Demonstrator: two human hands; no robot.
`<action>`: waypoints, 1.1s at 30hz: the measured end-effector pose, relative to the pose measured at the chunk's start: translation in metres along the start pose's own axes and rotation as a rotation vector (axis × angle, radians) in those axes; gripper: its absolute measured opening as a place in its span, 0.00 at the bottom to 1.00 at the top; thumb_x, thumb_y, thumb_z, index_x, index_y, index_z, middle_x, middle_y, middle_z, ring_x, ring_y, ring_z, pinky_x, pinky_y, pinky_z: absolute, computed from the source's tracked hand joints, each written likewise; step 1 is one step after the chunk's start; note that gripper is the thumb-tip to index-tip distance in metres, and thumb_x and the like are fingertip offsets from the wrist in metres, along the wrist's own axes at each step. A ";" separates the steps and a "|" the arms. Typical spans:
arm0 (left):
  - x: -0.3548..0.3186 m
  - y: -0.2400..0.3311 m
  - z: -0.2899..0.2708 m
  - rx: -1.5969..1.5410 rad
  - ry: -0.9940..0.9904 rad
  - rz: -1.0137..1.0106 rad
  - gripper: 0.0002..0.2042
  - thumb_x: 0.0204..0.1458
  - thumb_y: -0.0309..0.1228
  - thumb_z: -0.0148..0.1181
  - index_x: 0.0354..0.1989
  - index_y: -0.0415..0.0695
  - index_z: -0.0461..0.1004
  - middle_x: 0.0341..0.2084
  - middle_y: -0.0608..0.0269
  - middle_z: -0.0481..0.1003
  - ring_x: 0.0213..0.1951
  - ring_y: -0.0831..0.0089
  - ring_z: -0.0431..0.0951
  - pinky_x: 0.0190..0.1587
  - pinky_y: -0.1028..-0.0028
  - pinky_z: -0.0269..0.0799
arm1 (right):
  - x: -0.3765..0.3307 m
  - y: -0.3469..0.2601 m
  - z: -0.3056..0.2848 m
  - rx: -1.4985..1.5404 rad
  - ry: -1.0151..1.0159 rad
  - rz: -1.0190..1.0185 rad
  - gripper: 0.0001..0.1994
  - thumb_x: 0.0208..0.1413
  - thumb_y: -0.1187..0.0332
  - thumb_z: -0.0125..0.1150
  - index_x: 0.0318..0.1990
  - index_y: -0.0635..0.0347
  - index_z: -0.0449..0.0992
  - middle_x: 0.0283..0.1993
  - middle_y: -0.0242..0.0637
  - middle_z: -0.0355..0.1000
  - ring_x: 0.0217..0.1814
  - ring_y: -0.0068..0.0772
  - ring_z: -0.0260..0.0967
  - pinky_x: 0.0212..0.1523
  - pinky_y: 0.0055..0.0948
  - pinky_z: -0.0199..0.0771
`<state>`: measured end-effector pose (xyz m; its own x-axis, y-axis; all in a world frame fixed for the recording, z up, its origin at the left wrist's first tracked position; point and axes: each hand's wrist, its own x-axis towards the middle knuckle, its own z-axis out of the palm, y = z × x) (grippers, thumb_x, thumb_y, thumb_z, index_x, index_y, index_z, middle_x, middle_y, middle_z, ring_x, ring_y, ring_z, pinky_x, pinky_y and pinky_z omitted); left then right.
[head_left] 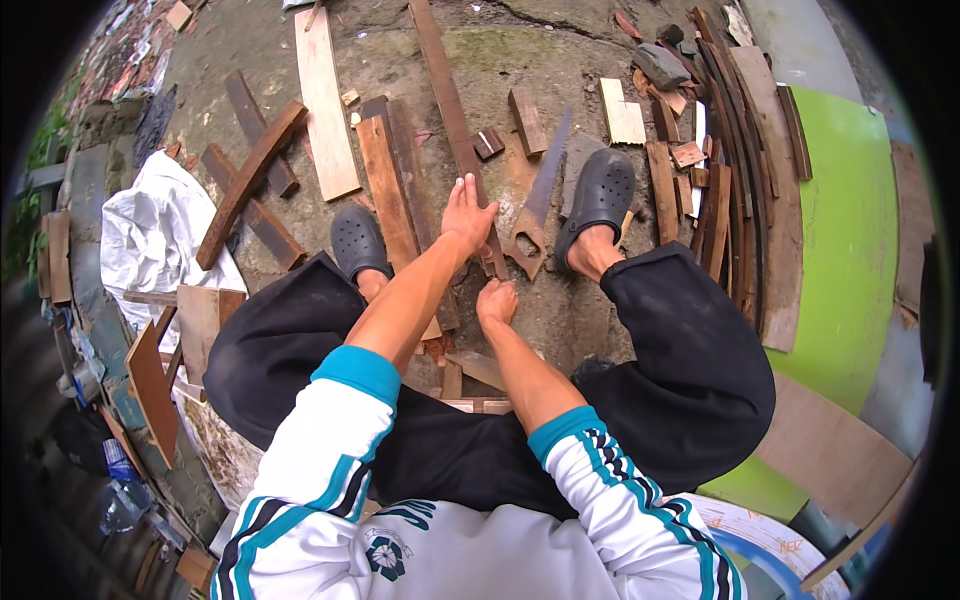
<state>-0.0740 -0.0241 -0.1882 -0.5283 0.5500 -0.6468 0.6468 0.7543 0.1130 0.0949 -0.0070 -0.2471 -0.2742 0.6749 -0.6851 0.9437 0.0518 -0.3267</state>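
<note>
The wooden strip is dark brown; the white sleeves bear teal-and-black stripes.

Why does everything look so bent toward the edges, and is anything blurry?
In the head view, the wide fisheye lens bows straight edges, like those of the bright lime-green flat panel, and leaves dark corners; light looks soft, shadows faint; near the lower-left rim, the clear plastic bottle looks smeared; nearer the middle, the long dark-brown wooden strip by the left hand looks crisper.
</note>
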 end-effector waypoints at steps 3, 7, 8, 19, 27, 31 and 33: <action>0.001 -0.001 0.002 -0.012 0.014 -0.004 0.47 0.34 0.54 0.76 0.65 0.54 0.60 0.69 0.24 0.38 0.73 0.39 0.39 0.73 0.56 0.30 | -0.010 0.013 -0.011 -0.117 0.024 0.041 0.18 0.59 0.61 0.53 0.40 0.72 0.76 0.41 0.61 0.76 0.44 0.60 0.76 0.48 0.49 0.74; 0.005 0.003 -0.006 -0.002 0.004 0.020 0.47 0.35 0.54 0.75 0.66 0.55 0.60 0.69 0.24 0.37 0.73 0.39 0.39 0.73 0.55 0.31 | 0.005 0.093 -0.013 -0.167 -0.319 0.108 0.16 0.59 0.61 0.53 0.39 0.69 0.77 0.41 0.60 0.77 0.49 0.60 0.74 0.51 0.49 0.72; 0.007 0.000 -0.006 -0.007 0.004 0.019 0.47 0.36 0.54 0.75 0.66 0.55 0.60 0.69 0.25 0.37 0.73 0.39 0.39 0.73 0.55 0.31 | 0.007 0.092 -0.010 -0.137 -0.240 0.050 0.16 0.60 0.61 0.52 0.40 0.68 0.77 0.41 0.58 0.77 0.49 0.60 0.74 0.51 0.49 0.72; 0.008 -0.003 -0.007 -0.025 0.009 0.005 0.46 0.36 0.53 0.76 0.66 0.55 0.60 0.70 0.25 0.37 0.73 0.39 0.39 0.73 0.56 0.31 | 0.007 -0.005 -0.001 0.259 -0.077 0.058 0.16 0.64 0.60 0.49 0.37 0.68 0.73 0.32 0.52 0.75 0.32 0.51 0.75 0.38 0.44 0.74; 0.004 -0.002 -0.011 -0.020 0.006 -0.006 0.46 0.35 0.52 0.77 0.65 0.55 0.61 0.70 0.26 0.38 0.73 0.40 0.39 0.73 0.56 0.32 | 0.011 -0.030 0.015 0.955 -0.140 0.422 0.14 0.63 0.69 0.51 0.23 0.58 0.64 0.18 0.30 0.61 0.16 0.25 0.58 0.17 0.29 0.62; 0.005 -0.003 -0.008 -0.054 0.016 -0.004 0.45 0.35 0.50 0.77 0.66 0.58 0.61 0.71 0.29 0.36 0.73 0.41 0.38 0.73 0.57 0.29 | 0.009 -0.034 0.022 0.917 -0.060 0.379 0.13 0.62 0.70 0.51 0.22 0.57 0.64 0.17 0.29 0.60 0.14 0.25 0.57 0.16 0.28 0.60; 0.004 -0.003 -0.009 -0.060 0.011 -0.001 0.46 0.35 0.50 0.77 0.66 0.58 0.61 0.71 0.29 0.36 0.73 0.41 0.37 0.73 0.57 0.28 | 0.011 -0.031 0.026 0.899 -0.030 0.353 0.13 0.61 0.71 0.51 0.22 0.57 0.64 0.17 0.29 0.59 0.13 0.25 0.56 0.15 0.28 0.58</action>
<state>-0.0831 -0.0203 -0.1841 -0.5354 0.5529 -0.6384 0.6122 0.7748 0.1576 0.0579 -0.0203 -0.2617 -0.0184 0.5236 -0.8517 0.4824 -0.7415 -0.4663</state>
